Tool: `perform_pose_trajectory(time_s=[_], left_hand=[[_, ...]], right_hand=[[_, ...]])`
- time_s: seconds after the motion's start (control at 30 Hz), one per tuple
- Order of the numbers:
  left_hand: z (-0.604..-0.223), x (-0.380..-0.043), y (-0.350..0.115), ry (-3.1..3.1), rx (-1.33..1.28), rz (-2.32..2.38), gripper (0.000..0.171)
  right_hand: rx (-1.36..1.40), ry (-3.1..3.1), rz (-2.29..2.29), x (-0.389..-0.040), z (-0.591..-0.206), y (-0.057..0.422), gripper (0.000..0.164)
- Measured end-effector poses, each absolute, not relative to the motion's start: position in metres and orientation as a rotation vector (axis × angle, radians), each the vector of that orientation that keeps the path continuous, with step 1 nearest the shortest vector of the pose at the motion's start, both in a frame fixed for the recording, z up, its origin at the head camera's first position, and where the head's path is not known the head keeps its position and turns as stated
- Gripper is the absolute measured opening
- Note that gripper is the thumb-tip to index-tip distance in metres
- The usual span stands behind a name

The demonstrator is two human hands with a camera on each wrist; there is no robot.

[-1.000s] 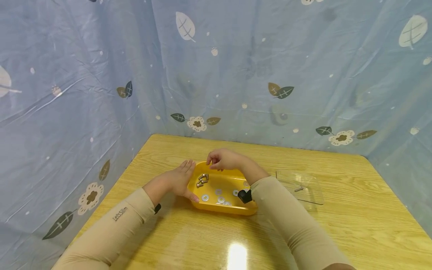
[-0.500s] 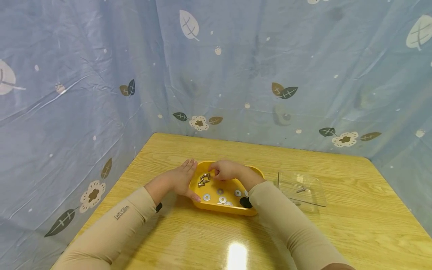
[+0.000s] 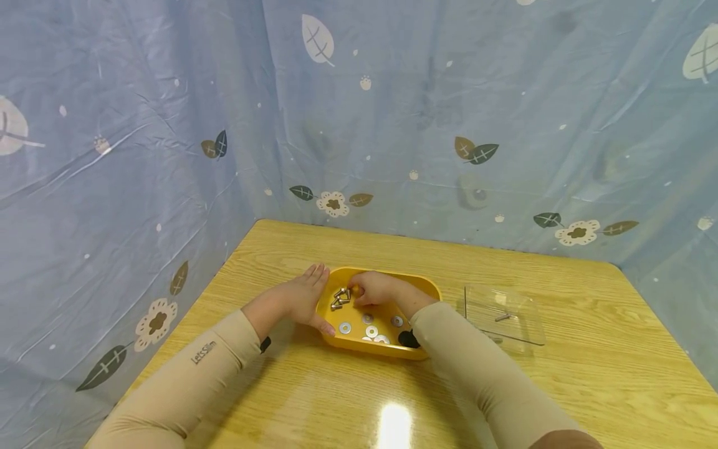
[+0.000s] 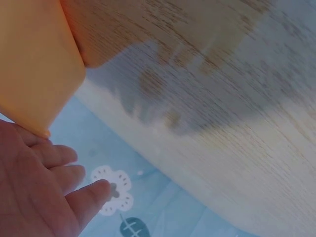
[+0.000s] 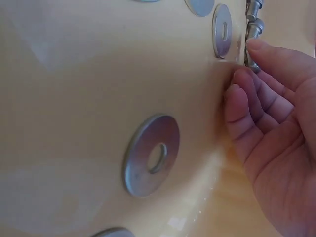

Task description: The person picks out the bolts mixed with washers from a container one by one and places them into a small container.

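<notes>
A yellow plastic bin (image 3: 373, 351) stands on the table, with several metal bolts (image 3: 340, 303) clustered at its left end and several flat washers (image 3: 344, 327) on its floor. My left hand (image 3: 305, 300) holds against the bin's left end, fingers straight and thumb over the near rim; the left wrist view shows its fingers (image 4: 54, 155) by the rim. Inside the bin, my right hand (image 3: 377, 288) has its thumb and bent fingers at the bolts. In the right wrist view its thumb lies against one bolt (image 5: 253, 60), seemingly pinched; the index fingertip is hidden.
To the right of the bin stands a clear plastic container (image 3: 531, 330) with a bolt (image 3: 503, 317) seen in it. A wooden table (image 3: 314, 399) bears everything. Blue patterned cloth (image 3: 392, 125) hangs behind the table and at its left side.
My right hand has come down from over the bin's far rim to the bolts inside. The left hand keeps its place at the bin's left end. The view has shifted slightly.
</notes>
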State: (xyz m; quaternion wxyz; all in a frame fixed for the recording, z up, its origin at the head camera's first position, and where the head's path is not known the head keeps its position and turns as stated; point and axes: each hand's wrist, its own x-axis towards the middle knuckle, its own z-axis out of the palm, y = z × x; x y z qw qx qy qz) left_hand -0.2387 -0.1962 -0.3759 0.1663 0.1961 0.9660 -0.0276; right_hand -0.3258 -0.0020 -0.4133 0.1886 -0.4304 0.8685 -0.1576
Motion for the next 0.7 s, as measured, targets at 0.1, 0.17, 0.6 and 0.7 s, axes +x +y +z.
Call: perform_pose_trajectory(time_s=[0.1,0.17,0.6,0.7], left_hand=[[-0.376,-0.239,-0.196,2.748,0.554,-0.084,0.139],[-0.377,-0.240,-0.196,2.746,0.551,-0.087,0.139],[-0.377,-0.239,-0.196,2.760,0.570,-0.083,0.139],[-0.376,-0.239,-0.196,2.760,0.569,-0.078,0.138]], right_hand=[[-1.227,2.489,-0.461,-0.324,-0.416,-0.003,0.035],[-1.252,2.521,-0.464,-0.323,-0.418,-0.004,0.032],[-1.244,2.577,-0.512,-0.321,-0.424,-0.008,0.022],[-1.253,2.592,-0.491,-0.323,-0.426,-0.008,0.021]])
